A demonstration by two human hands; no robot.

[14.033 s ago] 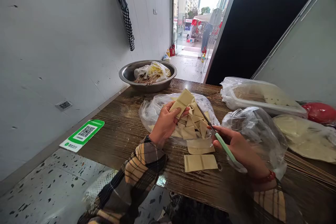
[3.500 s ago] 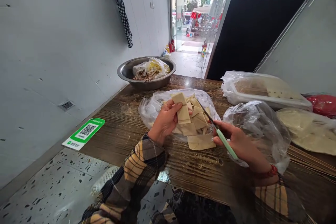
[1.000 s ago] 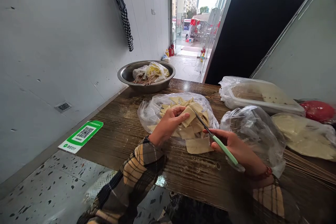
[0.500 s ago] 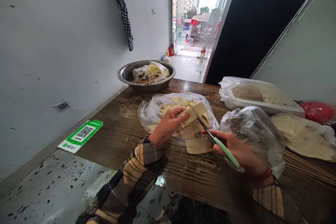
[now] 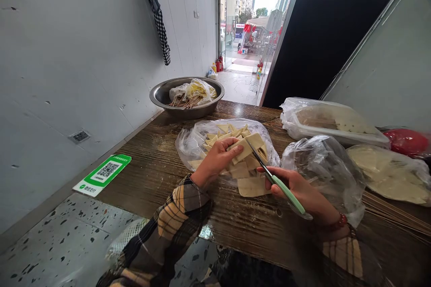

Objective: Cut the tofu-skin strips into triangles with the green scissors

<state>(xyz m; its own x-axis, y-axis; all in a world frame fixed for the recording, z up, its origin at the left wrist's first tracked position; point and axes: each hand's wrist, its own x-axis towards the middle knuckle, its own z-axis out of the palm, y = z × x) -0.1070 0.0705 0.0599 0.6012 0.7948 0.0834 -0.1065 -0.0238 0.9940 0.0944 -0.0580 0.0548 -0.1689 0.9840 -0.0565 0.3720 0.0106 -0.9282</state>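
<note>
My left hand [image 5: 220, 157] pinches a flat, pale yellow piece that looks like a tofu sheet [image 5: 255, 141], thumb on top. In my right hand [image 5: 296, 188] is a pair of scissors [image 5: 284, 188] with light green handles, its blades up against the sheet's right part. Below the hands, cut triangles and squares of the same food [image 5: 224, 131] lie heaped on a clear plastic bag [image 5: 188, 143]. One larger piece [image 5: 253, 187] rests on the wood at the bag's near edge. The blade tips are partly hidden by the sheet.
A metal basin [image 5: 158, 95] with bagged skewered food stands at the far left of the wooden table [image 5: 148, 179]. To the right are a crumpled plastic bag [image 5: 323, 166], a bagged white tray [image 5: 336, 121], bagged pale sheets [image 5: 390, 175] and thin sticks [image 5: 397, 219]. A QR-code card [image 5: 103, 175] lies left.
The view has shifted very slightly. Both hands keep nearly the same pose, with the scissors still at the sheet.
</note>
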